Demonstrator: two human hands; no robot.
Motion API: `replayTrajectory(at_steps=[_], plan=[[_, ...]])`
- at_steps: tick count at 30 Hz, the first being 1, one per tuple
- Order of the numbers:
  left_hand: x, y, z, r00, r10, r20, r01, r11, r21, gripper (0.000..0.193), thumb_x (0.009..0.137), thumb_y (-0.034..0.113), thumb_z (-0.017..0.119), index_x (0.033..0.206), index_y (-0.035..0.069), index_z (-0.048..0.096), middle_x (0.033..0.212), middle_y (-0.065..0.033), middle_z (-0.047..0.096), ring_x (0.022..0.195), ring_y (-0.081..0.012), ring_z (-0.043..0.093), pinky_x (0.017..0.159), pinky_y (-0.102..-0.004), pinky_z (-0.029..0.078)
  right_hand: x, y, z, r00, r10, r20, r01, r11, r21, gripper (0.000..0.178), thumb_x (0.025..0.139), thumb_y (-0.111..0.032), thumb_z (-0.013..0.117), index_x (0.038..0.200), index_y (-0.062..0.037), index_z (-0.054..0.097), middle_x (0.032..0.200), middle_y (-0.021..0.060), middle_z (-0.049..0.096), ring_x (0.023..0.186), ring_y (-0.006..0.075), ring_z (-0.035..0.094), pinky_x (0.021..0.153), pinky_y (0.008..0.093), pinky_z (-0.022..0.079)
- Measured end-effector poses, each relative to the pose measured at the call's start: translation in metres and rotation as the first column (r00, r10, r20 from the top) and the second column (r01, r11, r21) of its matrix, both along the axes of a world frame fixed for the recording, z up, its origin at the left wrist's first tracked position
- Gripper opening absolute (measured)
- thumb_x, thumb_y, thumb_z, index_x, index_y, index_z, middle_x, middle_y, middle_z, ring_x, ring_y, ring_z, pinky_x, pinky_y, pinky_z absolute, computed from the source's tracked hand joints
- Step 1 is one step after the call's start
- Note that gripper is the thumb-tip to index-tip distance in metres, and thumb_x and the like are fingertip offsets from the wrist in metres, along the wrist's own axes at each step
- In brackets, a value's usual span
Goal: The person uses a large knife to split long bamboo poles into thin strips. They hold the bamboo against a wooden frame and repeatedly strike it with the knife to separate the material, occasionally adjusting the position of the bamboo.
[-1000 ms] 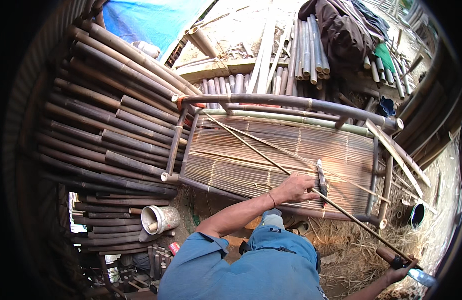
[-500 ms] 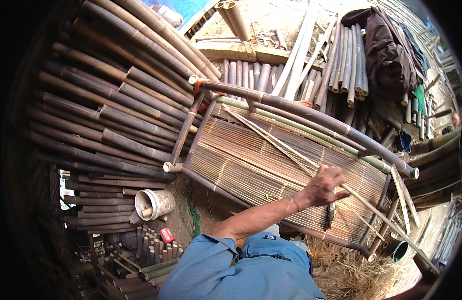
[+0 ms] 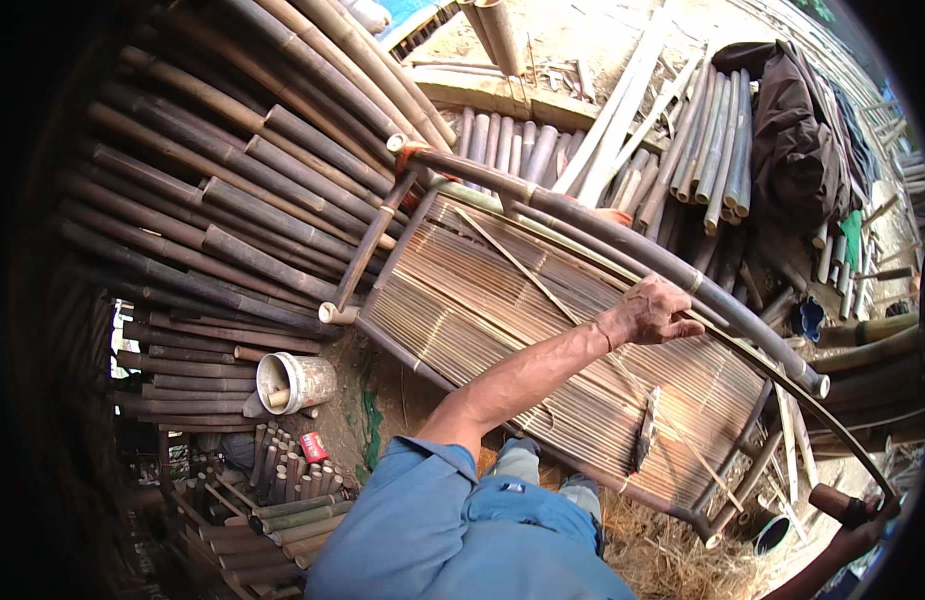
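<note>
A low bamboo bench with a slatted top (image 3: 453, 290) and dark pole rails stands before me. My left hand (image 3: 655, 310) is closed on a long thin bamboo strip (image 3: 798, 392) beside the far rail (image 3: 583, 230). The strip bows outward to the right and down to my right hand (image 3: 868, 522), in shadow at the picture's edge. Those fingers look closed around its end. A short brown cylinder (image 3: 833, 503), like a wooden tool handle, sits at that hand; how it is held is unclear. A knife-like tool (image 3: 645, 432) and a loose strip (image 3: 523, 268) lie on the slats.
Stacked dark bamboo poles (image 3: 243, 200) fill the left side. A white bucket (image 3: 308, 383) and a red packet (image 3: 314, 447) sit below them. Behind the bench are cut poles (image 3: 718, 140) and a brown cloth (image 3: 783, 140). Straw (image 3: 663, 540) covers ground by my feet.
My left hand has moved up to the far rail with the strip. The strip, nearly straight before, now bends. My right hand has come further into view at the lower right.
</note>
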State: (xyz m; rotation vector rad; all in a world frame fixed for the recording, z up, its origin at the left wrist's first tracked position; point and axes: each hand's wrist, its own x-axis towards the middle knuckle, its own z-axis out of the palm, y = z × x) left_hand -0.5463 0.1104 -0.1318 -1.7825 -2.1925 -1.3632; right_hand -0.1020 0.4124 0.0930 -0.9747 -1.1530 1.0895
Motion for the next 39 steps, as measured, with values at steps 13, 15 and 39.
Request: replayTrajectory(at_steps=[13,15,39], plan=[[-0.08,-0.101,-0.19,0.986,0.072,-0.151,-0.141,0.845,-0.516,0.055,0.084,0.065,0.05,0.082,0.01,0.061,0.084,-0.0072,0.057,0.085,-0.0226,0.056,0.081,-0.0403,0.042,0.045,-0.093,-0.121,0.943,0.079,0.322,0.128,0.809,-0.574,0.033,0.094,-0.036,0.054,0.105,-0.006,0.062,0.072,0.0068,0.059,0.066,0.0171,0.057,0.06,0.0353,0.051],[-0.077,-0.111,-0.22,0.99,0.04,-0.137,-0.106,0.847,-0.52,0.06,0.085,0.069,0.043,0.078,0.012,0.058,0.079,-0.0048,0.052,0.079,-0.0193,0.052,0.078,-0.0396,0.041,-0.039,-0.18,-0.082,0.936,0.018,0.351,0.207,0.778,-0.593,0.04,0.096,-0.039,0.049,0.11,-0.0043,0.061,0.07,0.0065,0.058,0.061,0.016,0.055,0.057,0.0341,0.05],[-0.041,-0.322,-0.235,0.854,-0.201,0.48,0.295,0.947,-0.128,0.046,0.072,0.054,0.069,0.067,0.012,0.053,0.069,0.0028,0.041,0.071,-0.015,0.043,0.079,-0.031,0.038,-0.835,-0.456,-0.517,-0.528,-0.054,0.848,-0.846,0.123,-0.519,0.037,0.093,-0.031,0.055,0.123,-0.0082,0.053,0.086,0.021,0.067,0.082,0.0366,0.067,0.067,0.0485,0.054]])
